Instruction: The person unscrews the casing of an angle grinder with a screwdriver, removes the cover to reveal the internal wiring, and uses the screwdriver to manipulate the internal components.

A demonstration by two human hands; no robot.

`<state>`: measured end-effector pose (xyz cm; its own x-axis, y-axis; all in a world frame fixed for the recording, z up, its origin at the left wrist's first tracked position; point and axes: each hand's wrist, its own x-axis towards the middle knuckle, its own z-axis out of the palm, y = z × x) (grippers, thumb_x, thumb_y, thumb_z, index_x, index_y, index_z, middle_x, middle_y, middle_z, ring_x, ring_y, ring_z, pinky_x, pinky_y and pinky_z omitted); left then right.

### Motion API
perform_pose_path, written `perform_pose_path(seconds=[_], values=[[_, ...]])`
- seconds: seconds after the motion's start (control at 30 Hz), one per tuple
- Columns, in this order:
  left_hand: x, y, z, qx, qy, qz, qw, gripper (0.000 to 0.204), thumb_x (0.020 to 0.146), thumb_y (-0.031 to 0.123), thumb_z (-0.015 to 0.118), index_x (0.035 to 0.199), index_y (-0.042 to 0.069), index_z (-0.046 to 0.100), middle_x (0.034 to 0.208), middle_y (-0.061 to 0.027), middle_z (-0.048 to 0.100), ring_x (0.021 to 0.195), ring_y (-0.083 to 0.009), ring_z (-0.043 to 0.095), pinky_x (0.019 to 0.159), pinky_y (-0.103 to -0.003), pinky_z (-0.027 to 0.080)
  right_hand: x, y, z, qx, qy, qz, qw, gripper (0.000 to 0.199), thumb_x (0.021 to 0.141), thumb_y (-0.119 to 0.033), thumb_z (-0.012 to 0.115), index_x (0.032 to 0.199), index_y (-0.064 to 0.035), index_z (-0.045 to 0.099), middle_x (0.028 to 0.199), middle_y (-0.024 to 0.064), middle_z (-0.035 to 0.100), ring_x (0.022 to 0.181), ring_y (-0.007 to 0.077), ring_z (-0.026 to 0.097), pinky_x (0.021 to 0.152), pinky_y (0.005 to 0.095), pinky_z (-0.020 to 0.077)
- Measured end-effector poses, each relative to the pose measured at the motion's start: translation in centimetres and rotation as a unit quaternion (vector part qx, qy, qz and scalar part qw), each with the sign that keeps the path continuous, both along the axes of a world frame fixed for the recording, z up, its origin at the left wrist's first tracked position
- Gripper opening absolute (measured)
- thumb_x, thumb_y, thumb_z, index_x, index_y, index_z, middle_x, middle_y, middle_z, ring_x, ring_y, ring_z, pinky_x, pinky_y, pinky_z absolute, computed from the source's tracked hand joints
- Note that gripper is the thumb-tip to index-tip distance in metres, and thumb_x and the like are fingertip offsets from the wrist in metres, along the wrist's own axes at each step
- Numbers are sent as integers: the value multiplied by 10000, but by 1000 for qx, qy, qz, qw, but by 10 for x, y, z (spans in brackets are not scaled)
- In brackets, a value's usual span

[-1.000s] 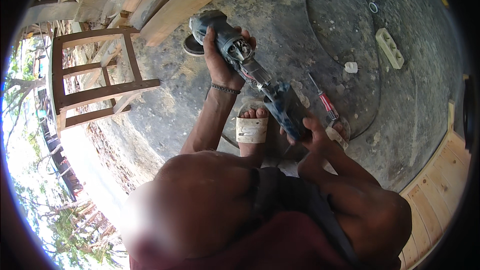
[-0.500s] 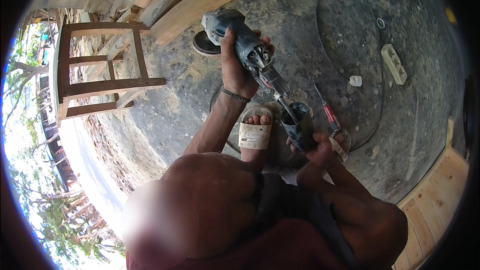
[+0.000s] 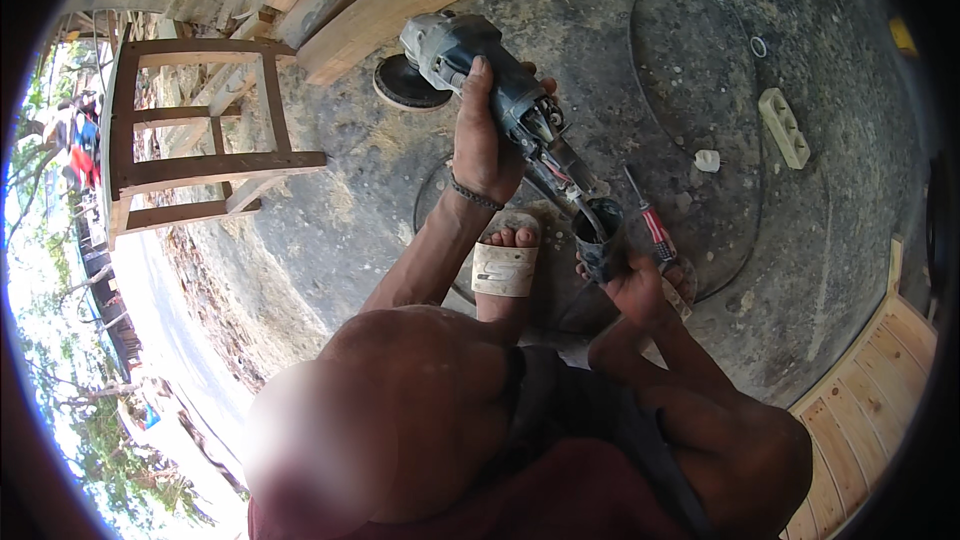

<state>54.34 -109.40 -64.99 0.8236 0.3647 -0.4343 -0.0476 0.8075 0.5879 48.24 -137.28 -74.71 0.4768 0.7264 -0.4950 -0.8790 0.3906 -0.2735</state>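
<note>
At frame centre our left hand [image 3: 487, 145] grips the angle grinder [image 3: 480, 65], its rear already opened with wires showing, while our right hand [image 3: 640, 285] clutches the detached rear cover [image 3: 600, 240]; reassembly, we judge, remains.

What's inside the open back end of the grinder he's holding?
The angle grinder body, in the left hand, shows exposed wires and metal parts. The right hand holds its pulled-off black rear housing; deeper inside cannot be seen.
</note>
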Motion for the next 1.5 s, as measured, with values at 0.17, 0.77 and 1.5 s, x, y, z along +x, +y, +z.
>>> perform_pose_path(seconds=[0.17,0.77,1.5], values=[[4,-9,-2,66,23,-4,998,534,989,503,554,1213,19,552,1044,-107,651,974,-231,655,872,-386,551,5,-8,-24,-219,-88,82,968,472,946,-224,517,1377,-33,495,1234,137,639,1108,298,627,956,471,499],[-6,-41,-37,29,34,-104,994,558,995,503,538,1270,17,527,1155,-110,626,1075,-228,623,946,-404,511,132,64,121,-388,-673,45,628,107,859,-81,725,945,-19,722,827,111,693,633,184,657,543,292,492],[-10,-10,-45,69,-3,-94,993,520,1039,487,443,1356,78,490,1236,-93,623,1091,-220,611,962,-423,492,135,-60,57,-620,-532,20,577,142,881,-108,697,992,-22,722,893,129,730,776,179,698,709,303,540]])
